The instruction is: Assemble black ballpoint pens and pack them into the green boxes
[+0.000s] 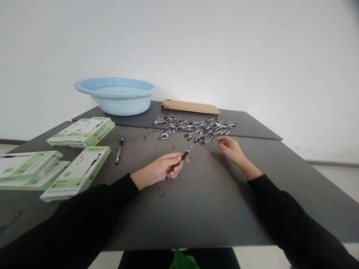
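Observation:
My left hand point(164, 167) is closed around a pen point(184, 155) with a black grip, its bare metal tip pointing up and to the right. Past that tip lies a loose pile of pen parts point(213, 129), clear barrels and black pieces mixed together. At the pile's near right edge is my right hand point(231, 150), fingers loosely bent and slightly apart, with nothing visible in them. Some short dark pieces point(190, 137) lie close by, on the pile's near side. One capped pen point(119, 150) rests alone to the left of my left hand.
Green and white pen boxes point(81, 168) lie on the left of the dark table point(196, 209), some stacked. At the back left stands a light blue basin point(123, 102). A flat brown cardboard package point(190, 106) lies behind the pile, near the wall.

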{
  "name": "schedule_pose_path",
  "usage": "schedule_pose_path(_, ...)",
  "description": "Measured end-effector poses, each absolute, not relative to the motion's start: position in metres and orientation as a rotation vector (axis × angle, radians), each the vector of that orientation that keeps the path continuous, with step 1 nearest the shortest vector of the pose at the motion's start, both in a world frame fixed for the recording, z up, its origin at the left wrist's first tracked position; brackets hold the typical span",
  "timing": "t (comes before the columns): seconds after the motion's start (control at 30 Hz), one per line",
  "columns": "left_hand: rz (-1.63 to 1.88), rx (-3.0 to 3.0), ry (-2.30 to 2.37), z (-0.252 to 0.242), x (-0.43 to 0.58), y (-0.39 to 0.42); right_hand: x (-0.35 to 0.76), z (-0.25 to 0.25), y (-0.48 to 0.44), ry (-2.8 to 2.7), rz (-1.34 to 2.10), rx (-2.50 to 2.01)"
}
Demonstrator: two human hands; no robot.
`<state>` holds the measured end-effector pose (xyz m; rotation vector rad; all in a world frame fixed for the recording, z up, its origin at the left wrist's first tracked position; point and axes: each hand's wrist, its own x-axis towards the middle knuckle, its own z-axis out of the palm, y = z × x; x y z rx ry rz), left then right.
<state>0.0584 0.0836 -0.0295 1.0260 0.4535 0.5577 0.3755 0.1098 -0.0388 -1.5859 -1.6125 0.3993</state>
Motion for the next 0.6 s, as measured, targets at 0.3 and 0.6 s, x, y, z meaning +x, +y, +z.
schedule_pose_path(0.3, 0.828, 0.951, 0.362, 0.001, 0.032, 0.103, 0.376, -0.06, 0.116, -1.846, 0.1, -1.566)
schedule_pose_path(0.6, 1.278, 0.862, 0.222, 0.062, -0.034, 0.106, 0.336, -0.066, 0.121, -2.082, -0.023, -1.282)
